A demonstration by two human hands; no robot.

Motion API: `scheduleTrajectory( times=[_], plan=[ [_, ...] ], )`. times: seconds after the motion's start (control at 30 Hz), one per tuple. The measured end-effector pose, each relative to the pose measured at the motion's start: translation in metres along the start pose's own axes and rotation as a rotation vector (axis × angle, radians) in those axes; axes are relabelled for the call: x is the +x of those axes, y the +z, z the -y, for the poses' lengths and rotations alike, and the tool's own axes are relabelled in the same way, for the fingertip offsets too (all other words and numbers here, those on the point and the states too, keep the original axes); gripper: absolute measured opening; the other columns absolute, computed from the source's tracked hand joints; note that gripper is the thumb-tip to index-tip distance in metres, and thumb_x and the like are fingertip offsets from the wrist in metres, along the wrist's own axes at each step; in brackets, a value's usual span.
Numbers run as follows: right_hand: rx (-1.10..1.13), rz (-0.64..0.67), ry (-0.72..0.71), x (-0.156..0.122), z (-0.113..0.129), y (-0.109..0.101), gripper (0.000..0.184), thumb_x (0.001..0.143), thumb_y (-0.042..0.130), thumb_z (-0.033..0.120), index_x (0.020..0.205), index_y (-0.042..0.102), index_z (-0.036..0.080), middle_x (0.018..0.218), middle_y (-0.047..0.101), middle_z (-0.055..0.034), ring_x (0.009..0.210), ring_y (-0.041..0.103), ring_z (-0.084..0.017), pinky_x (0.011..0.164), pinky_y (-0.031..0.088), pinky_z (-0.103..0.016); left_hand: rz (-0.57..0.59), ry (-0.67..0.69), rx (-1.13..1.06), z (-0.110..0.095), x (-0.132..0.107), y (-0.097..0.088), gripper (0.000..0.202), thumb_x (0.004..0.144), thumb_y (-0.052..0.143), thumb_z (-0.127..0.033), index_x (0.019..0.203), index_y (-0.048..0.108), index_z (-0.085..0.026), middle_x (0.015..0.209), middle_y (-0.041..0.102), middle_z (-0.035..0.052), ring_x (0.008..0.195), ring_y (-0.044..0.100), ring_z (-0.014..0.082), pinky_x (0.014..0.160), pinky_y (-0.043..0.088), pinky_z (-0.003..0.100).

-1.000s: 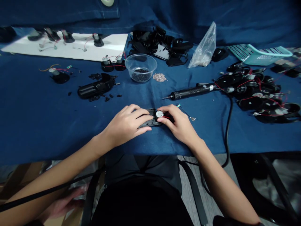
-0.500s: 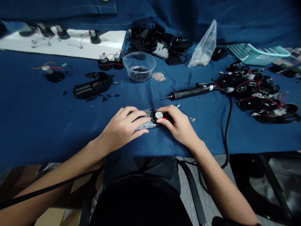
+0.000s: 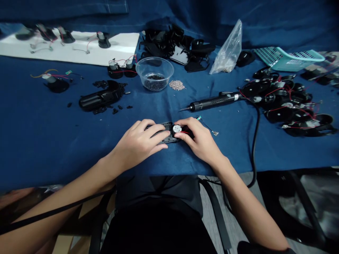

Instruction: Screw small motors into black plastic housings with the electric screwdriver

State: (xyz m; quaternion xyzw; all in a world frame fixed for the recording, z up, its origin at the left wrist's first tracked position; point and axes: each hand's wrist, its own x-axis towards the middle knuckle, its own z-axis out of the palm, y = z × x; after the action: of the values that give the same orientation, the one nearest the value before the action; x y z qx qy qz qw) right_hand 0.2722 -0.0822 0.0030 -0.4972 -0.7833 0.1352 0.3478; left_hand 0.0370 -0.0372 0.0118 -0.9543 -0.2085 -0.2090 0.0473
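My left hand (image 3: 144,139) lies over a flat dark plastic shell (image 3: 166,138), its fingers across the top and its thumb along the near edge, holding it on the cloth. At the shell's right end, my right hand (image 3: 197,135) grips a small motor (image 3: 177,129) with a pale round end between thumb and fingers. Red wires (image 3: 184,132) come out beside the motor under my right hand. Past my right fingers, a thin dark lead with a metal tab (image 3: 215,133) rests on the cloth. My hands cover much of the shell, and the motor's underside is hidden.
Beyond my hands lie an electric screwdriver (image 3: 214,103), a clear bowl of dark screws (image 3: 155,61), a pile of silver screws (image 3: 177,85) and a black housing (image 3: 99,98). Wired motor units (image 3: 288,106) crowd the right, near a teal basket (image 3: 288,61). A plastic bag (image 3: 227,49) stands behind.
The view has shifted slightly. The shell's surface looks darker now, and it seems tilted a little differently under my left hand. Both hands keep about the same grip.
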Motion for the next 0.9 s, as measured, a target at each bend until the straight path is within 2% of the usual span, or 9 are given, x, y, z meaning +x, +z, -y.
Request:
scheduleTrajectory(
  times=[0.27, 0.63, 0.9],
  plan=[
    [0.001, 0.008, 0.01, 0.002, 0.001, 0.0, 0.024, 0.093, 0.06, 0.032, 0.113, 0.056, 0.019, 0.104, 0.063, -0.0053, 0.097, 0.058, -0.018, 0.088, 0.046, -0.032, 0.02, 0.019, 0.049, -0.002, -0.002, -0.001, 0.039, 0.094, 0.058, -0.036, 0.128, 0.058, -0.016, 0.121, 0.065, 0.0078, 0.105, 0.054, 0.0269, 0.087, 0.048, 0.039],
    [-0.001, 0.007, 0.009, 0.001, 0.0, 0.0, 0.025, 0.093, 0.06, 0.031, 0.114, 0.057, 0.018, 0.108, 0.063, -0.0059, 0.1, 0.058, -0.018, 0.091, 0.046, -0.032, -0.055, -0.063, 0.067, -0.013, -0.01, 0.001, 0.035, 0.093, 0.059, -0.035, 0.124, 0.063, -0.019, 0.121, 0.066, 0.0059, 0.105, 0.056, 0.028, 0.081, 0.048, 0.04],
    [-0.001, 0.006, 0.006, 0.0, 0.0, 0.001, 0.025, 0.094, 0.059, 0.032, 0.115, 0.057, 0.018, 0.107, 0.064, -0.0061, 0.098, 0.058, -0.019, 0.089, 0.046, -0.033, -0.088, -0.092, 0.014, -0.01, -0.011, 0.005, 0.036, 0.092, 0.061, -0.035, 0.124, 0.063, -0.018, 0.122, 0.066, 0.0062, 0.107, 0.056, 0.0276, 0.083, 0.048, 0.041]
  ],
)
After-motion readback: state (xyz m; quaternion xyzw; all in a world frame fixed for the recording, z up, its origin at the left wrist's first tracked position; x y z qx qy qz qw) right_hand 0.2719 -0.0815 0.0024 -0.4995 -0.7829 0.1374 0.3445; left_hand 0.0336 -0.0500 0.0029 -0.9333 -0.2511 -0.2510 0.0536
